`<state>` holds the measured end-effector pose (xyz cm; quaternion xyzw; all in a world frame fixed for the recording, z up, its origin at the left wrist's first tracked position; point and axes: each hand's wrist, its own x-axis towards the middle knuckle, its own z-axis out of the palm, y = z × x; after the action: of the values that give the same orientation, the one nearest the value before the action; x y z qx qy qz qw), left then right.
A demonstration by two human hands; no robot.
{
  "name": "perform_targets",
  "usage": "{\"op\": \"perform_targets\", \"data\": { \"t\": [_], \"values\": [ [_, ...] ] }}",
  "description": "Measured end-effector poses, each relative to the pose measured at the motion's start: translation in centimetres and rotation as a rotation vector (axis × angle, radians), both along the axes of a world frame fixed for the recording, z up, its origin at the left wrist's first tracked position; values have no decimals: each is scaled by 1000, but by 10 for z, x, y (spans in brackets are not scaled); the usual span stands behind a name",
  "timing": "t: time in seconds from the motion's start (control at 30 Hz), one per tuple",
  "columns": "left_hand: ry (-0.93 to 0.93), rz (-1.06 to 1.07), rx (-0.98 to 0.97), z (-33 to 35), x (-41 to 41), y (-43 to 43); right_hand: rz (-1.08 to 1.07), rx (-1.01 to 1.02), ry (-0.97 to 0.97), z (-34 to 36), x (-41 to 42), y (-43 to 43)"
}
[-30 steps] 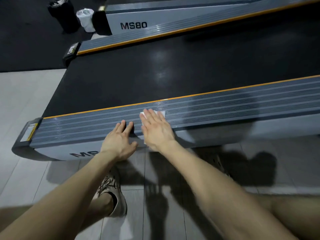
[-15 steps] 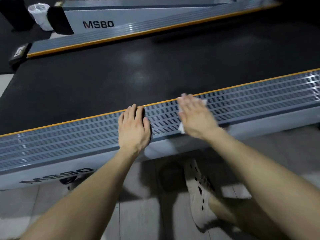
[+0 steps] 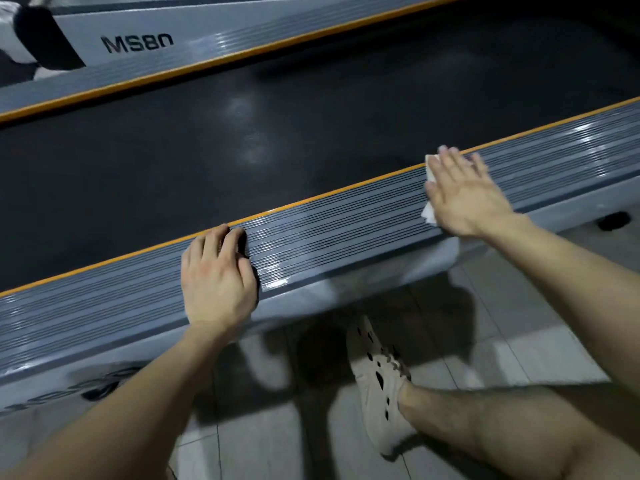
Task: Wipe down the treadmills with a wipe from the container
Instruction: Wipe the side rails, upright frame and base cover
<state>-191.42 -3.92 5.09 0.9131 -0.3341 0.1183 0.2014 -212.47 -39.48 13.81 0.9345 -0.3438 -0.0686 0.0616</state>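
Right now the right hand lies flat, fingers straight and spread, pressing the white wipe onto the ribbed grey side rail at the right of the frame. The left hand is planted bare on the same rail at lower centre, fingers close together and lightly bent, gripping nothing. By my read we're mid-job: there's a wet-looking gleam between the hands, but the rail's run to the right edge, the black belt and the second treadmill at upper left look like work to come.
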Motion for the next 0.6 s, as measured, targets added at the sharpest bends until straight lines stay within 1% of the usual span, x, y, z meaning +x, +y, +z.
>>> {"op": "perform_targets", "data": {
  "t": [0.07,0.1,0.13,0.17,0.23,0.3,0.33,0.4,0.47,0.53,0.6],
  "values": [
    [-5,5,17,0,-1,0,-43,24,12,0,7,1],
    [-6,7,28,0,-1,0,16,16,35,-4,19,15],
    [-7,6,37,1,-1,1,130,-6,45,-11,35,36],
    [-4,6,46,2,-1,0,242,2,22,-19,52,63],
    [2,11,78,3,-1,-1,396,100,-71,-36,85,130],
    [5,10,132,5,0,-2,459,191,-112,-39,106,186],
    [10,9,159,7,1,-2,470,230,-97,-38,107,197],
    [27,21,188,13,0,-7,482,254,-93,-35,95,180],
    [41,17,156,21,-9,-18,452,180,-103,-30,66,131],
    [40,-36,98,27,-23,-42,322,94,-80,-21,27,63],
    [43,-106,57,31,-42,-80,132,50,-89,-6,-18,-5]
  ]
}}
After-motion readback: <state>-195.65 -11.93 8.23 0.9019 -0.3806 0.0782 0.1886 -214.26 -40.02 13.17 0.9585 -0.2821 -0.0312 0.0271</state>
